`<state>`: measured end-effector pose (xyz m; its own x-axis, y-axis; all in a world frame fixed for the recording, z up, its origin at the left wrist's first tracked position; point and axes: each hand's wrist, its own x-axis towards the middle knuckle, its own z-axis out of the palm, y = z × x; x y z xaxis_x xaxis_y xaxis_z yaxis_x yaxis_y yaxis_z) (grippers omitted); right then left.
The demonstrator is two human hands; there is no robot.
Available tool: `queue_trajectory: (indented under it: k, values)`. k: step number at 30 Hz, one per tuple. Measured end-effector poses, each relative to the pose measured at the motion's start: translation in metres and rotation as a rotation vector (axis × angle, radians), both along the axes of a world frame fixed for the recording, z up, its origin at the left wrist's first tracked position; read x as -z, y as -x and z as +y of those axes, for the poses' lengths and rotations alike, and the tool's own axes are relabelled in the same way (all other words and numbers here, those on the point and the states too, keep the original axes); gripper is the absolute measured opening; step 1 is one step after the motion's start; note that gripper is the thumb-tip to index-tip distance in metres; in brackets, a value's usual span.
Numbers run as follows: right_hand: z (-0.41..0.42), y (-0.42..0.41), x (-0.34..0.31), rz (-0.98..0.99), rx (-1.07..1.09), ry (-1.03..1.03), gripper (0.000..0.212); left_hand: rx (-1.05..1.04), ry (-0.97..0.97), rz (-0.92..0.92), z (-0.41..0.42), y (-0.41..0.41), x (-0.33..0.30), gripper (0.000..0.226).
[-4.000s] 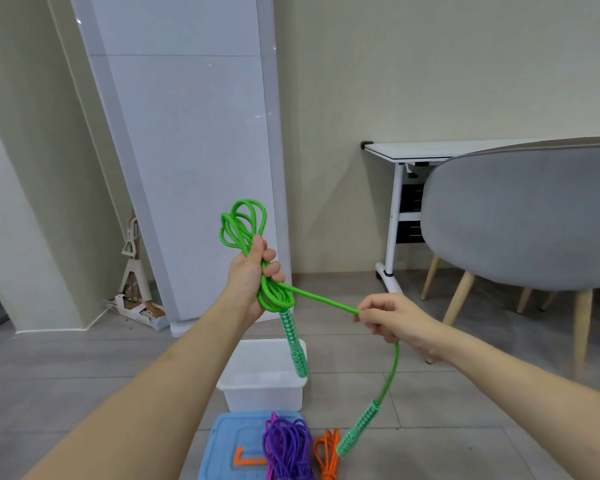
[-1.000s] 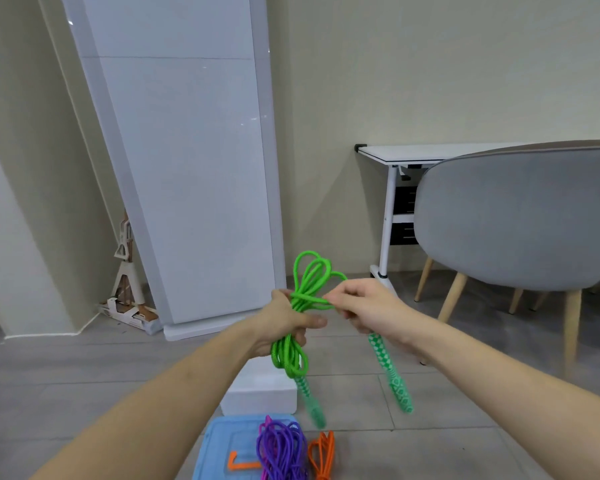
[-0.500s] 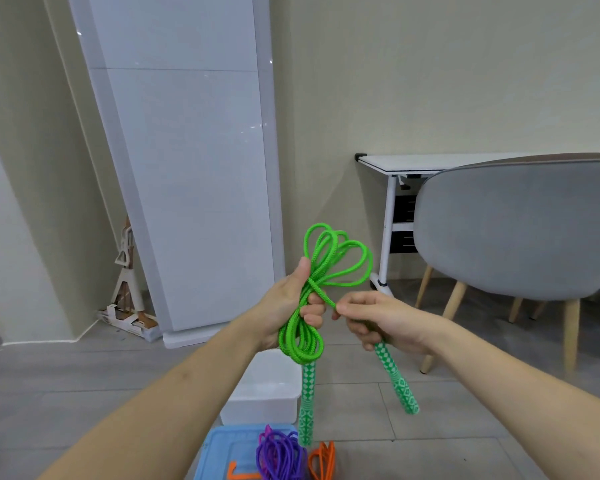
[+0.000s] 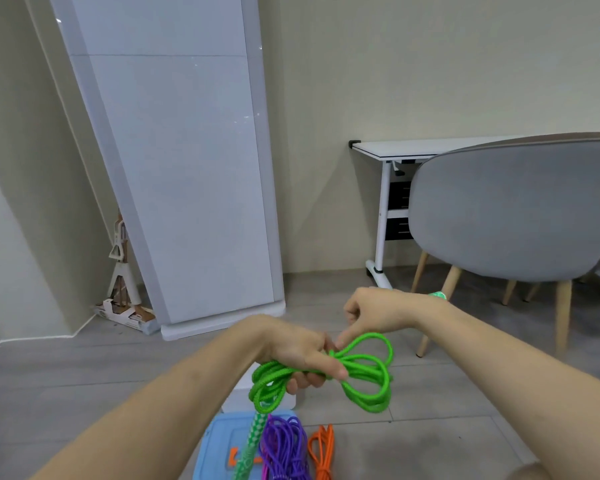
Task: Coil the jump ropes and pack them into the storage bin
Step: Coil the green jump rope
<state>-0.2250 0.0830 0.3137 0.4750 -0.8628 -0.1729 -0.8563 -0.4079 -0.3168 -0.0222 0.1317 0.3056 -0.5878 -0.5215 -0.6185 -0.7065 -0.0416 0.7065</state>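
Note:
My left hand grips the coiled green jump rope round its middle, so loops stick out to the left and right. One patterned green handle hangs down from the bundle. My right hand is just behind the coil with curled fingers, its index fingertip touching the rope. The tip of the other green handle shows past that wrist. The white storage bin sits on the floor, mostly hidden under my hands. A purple rope and an orange rope lie below.
A blue bin lid lies on the floor under the purple rope. A grey chair on wooden legs stands at the right before a white desk. A tall white panel leans on the wall at the left.
The green bundle has turned from upright to lying sideways and dropped lower. My right hand swung its handle up and behind the coil, so it no longer hangs down.

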Motion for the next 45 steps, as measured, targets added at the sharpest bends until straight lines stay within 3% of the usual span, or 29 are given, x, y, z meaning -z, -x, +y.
queue_trajectory:
  k: [3, 6, 10, 13, 16, 19, 24, 32, 36, 40, 45]
  values:
    - [0.004, -0.018, -0.006, -0.024, 0.0, 0.222, 0.055, -0.119, 0.194, -0.085, -0.005, 0.01, 0.022, 0.043]
    - [0.009, -0.028, -0.005, -0.274, 0.033, 0.243, 0.038, -0.318, 0.365, -0.024, -0.017, 0.012, 0.04, 0.059]
    - [0.016, -0.035, -0.003, -0.597, 0.089, 0.217, 0.026, -0.691, 0.511, 0.22, -0.037, 0.011, 0.038, 0.033]
    - [0.022, -0.04, -0.013, -0.686, 0.111, 0.252, 0.021, -0.654, 0.567, 0.237, -0.041, 0.011, 0.034, 0.027]
    - [0.025, -0.037, -0.023, -0.888, 0.135, 0.215, 0.015, -0.604, 0.776, 0.136, -0.037, 0.01, 0.034, 0.037]
    - [0.025, -0.033, -0.026, -1.004, 0.199, 0.16, 0.015, -0.608, 0.798, 0.128, -0.035, 0.013, 0.033, 0.038]
    - [0.021, -0.038, -0.02, -1.038, 0.29, 0.087, 0.013, -0.433, 0.972, -0.139, -0.027, 0.021, 0.041, 0.045]
    - [0.014, -0.017, -0.013, -0.966, 0.365, -0.029, 0.006, -0.305, 0.964, -0.033, -0.019, 0.025, 0.051, 0.05]
    - [0.006, 0.009, -0.007, -1.057, 0.498, -0.14, 0.01, -0.529, 0.846, 0.152, -0.026, 0.011, 0.04, 0.048]
    - [0.0, 0.02, 0.003, -0.991, 0.504, -0.128, 0.02, -0.816, 0.659, 0.396, -0.035, 0.006, 0.028, 0.037]
    - [0.004, 0.009, 0.011, -1.031, 0.392, -0.404, 0.02, -0.894, 0.662, 0.399, -0.042, 0.001, 0.021, 0.036]
